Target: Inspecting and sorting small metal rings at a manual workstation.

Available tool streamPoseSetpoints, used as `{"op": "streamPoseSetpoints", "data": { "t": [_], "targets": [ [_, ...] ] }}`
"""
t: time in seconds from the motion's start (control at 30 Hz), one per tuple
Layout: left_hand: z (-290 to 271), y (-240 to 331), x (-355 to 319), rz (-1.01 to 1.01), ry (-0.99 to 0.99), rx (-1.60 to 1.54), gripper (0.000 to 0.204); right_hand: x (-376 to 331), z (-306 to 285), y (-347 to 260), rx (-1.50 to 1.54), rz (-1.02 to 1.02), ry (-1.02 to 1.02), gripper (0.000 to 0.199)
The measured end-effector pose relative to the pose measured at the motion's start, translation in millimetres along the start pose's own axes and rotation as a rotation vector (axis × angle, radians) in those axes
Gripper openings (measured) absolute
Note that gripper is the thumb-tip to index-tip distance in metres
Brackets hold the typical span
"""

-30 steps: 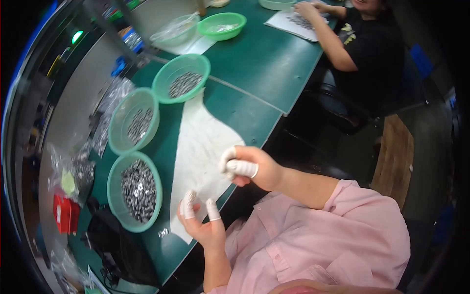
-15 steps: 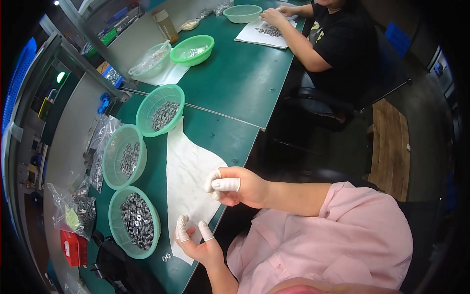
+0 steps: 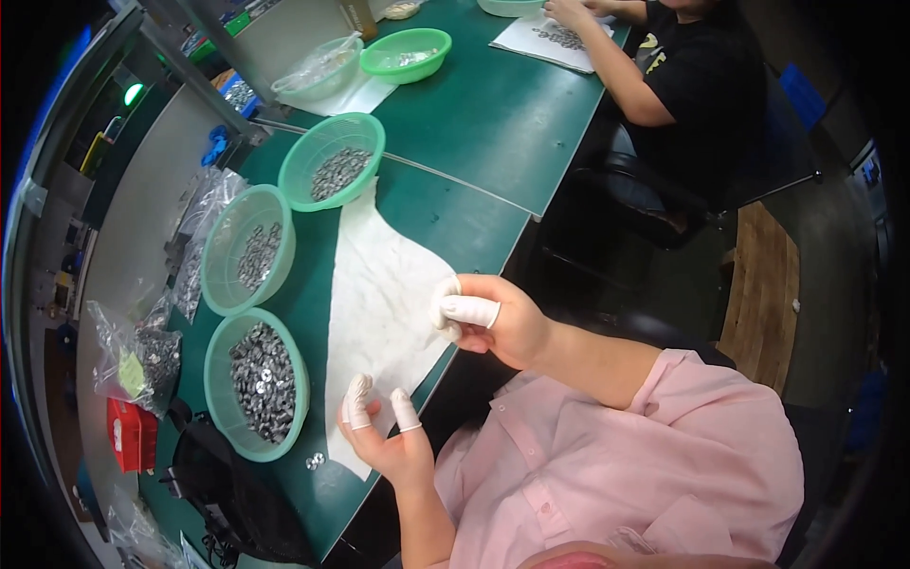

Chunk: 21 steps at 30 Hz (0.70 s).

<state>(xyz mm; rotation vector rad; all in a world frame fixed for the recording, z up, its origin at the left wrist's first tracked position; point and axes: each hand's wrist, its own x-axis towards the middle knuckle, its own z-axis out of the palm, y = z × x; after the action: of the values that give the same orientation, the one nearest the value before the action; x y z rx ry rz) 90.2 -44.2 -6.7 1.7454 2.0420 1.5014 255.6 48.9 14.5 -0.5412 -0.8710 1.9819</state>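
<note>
My right hand (image 3: 493, 318), with white finger cots on its thumb and fingers, is pinched closed above the edge of a white cloth (image 3: 384, 270). Whatever it may hold is hidden behind the fingertips. Lower and nearer, my left hand (image 3: 393, 441) has its thumb and fingers apart, also in white cots, and nothing shows between them. Beside the cloth, to the left of my left hand, lie a few small metal rings (image 3: 315, 461) on the green table. The nearest basket (image 3: 301, 398), pale green, holds many small grey metal parts.
Two more green baskets with metal parts, a middle one (image 3: 209, 275) and a far one (image 3: 377, 142), line the left side. Bagged parts (image 3: 156, 356), a red box (image 3: 131, 436) and a black bag (image 3: 227, 493) sit nearby. Across the table, a co-worker (image 3: 692, 95) handles parts on white cloth.
The whole view has shifted, so table and baskets sit higher in the picture. Both hands keep nearly the same pose, the right pinched and the left spread.
</note>
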Motion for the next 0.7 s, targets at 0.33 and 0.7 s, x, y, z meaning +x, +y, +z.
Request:
{"op": "streamPoseSetpoints", "data": {
  "t": [0.33,0.7],
  "targets": [
    [-19.0,3.4,-4.5,0.023,-0.033,0.058,0.042,-10.1,20.4,-4.2,-0.208,-0.039,-0.006,0.012],
    [-30.1,-14.9,-6.6,0.02,-0.022,0.086,0.043,-12.5,17.8,22.6,-0.22,-0.093,0.015,0.013]
  ]
}}
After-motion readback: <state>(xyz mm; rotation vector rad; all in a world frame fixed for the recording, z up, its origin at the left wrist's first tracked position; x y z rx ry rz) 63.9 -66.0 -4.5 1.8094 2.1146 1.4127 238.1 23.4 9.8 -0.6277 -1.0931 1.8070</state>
